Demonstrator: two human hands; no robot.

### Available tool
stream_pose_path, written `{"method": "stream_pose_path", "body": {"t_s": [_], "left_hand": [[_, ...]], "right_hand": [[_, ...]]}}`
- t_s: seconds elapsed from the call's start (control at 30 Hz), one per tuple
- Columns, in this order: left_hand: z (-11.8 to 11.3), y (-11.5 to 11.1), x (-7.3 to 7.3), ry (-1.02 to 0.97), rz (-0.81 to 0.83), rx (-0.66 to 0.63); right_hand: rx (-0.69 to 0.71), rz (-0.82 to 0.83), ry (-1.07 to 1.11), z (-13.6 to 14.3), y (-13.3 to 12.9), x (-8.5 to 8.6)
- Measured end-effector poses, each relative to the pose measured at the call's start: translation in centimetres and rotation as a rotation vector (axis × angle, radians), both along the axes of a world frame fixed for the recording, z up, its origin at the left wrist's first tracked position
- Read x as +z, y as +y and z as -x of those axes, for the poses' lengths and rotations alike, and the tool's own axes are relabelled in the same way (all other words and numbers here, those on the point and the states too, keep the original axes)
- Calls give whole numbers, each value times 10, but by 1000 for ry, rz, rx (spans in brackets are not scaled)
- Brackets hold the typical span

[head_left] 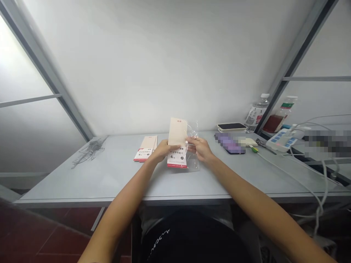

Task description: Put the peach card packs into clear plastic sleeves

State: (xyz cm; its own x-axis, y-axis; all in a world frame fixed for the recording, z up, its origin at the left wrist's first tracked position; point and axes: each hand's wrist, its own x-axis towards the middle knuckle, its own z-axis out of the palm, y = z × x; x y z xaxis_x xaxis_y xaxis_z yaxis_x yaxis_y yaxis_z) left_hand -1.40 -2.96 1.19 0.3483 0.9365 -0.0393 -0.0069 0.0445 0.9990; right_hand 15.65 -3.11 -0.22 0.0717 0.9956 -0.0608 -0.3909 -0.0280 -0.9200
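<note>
A cream cardboard sleeve (pixel 177 132) with a red strip along its bottom stands nearly upright above the desk. My left hand (pixel 161 151) is closed on its left edge, thumb across the front. At the sleeve's right side, a clear plastic bag (pixel 193 165) spreads out, and my right hand (pixel 203 149) pinches it with the fingertips near the sleeve's edge. Whether the sleeve lies partly inside the bag I cannot tell. Left of my hands, similar cardboard sleeves (pixel 147 144) lie overlapping on the desk.
The grey desk (pixel 90 182) meets a white wall. To the right are a phone (pixel 231 126), a blurred purple item (pixel 231 144), a water bottle (pixel 257 113), a bottle of dark red liquid (pixel 279 116) and a power strip (pixel 281 140) with white cables. Dark scribbles mark the desk's left.
</note>
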Motion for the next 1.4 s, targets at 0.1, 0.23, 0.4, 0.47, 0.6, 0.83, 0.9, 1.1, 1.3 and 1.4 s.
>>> {"method": "stream_pose_path", "body": {"t_s": [0.1, 0.23, 0.4, 0.47, 0.6, 0.83, 0.9, 1.1, 1.3, 1.4], "left_hand": [[4, 3, -3, 54, -27, 2], [6, 5, -4, 95, -58, 37], [5, 4, -3, 99, -119, 29], [3, 2, -3, 82, -144, 15], [0, 2, -6, 56, -179, 8], [4, 2, 3, -89, -52, 12], [9, -1, 10, -107, -35, -112], [13, 0, 7, -11, -125, -157], [6, 5, -2, -52, -154, 9], [6, 3, 1, -74, -117, -76]], "right_hand": [[34, -5, -28, -2, 1, 2], [115, -37, -35, -4, 3, 2], [175, -44, -44, -7, 2, 3], [195, -48, -33, -6, 1, 5], [221, -71, -10, -5, -1, 5], [160, -68, -24, -8, 1, 5], [168, -80, -20, -10, 2, 6], [257, -117, -75, -11, -2, 7], [288, -112, -82, -5, -7, 7], [260, -100, -81, -6, -6, 7]]}}
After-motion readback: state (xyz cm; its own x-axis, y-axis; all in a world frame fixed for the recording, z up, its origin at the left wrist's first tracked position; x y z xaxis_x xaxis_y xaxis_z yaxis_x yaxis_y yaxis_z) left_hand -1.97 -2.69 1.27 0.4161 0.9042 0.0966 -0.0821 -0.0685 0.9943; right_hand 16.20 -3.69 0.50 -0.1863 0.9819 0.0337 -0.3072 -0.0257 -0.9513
